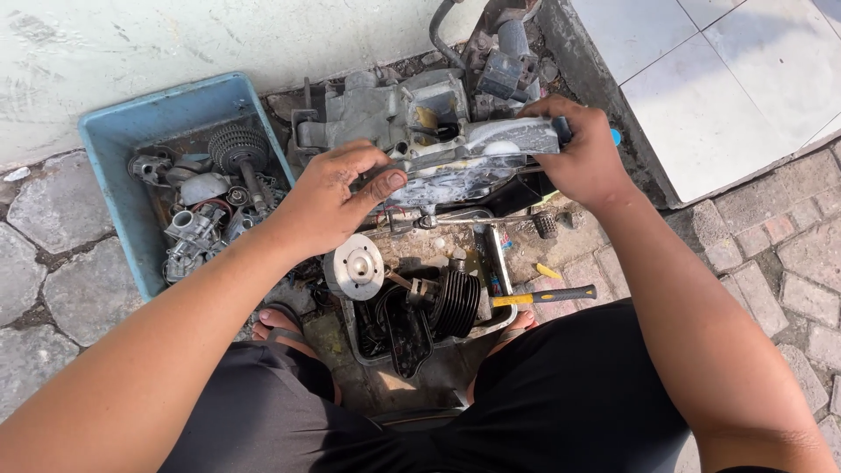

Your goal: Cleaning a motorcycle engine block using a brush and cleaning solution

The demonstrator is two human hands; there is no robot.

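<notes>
A grey, soapy engine casing [438,131] lies on the ground against the wall. My left hand [328,197] grips its near left edge, thumb pressed on the cover. My right hand [583,153] is closed on a tool with a blue handle tip [616,137], held against the casing's right end. Below the casing sit a round silver metal disc [355,267] and a black finned cylinder [455,302].
A blue plastic tub [114,131] at the left holds several greasy engine parts and a gear. A yellow-and-black handled hammer [543,298] lies near my right knee. A dark tray [390,337] rests between my sandalled feet. White tiles rise at the right; stone paving surrounds.
</notes>
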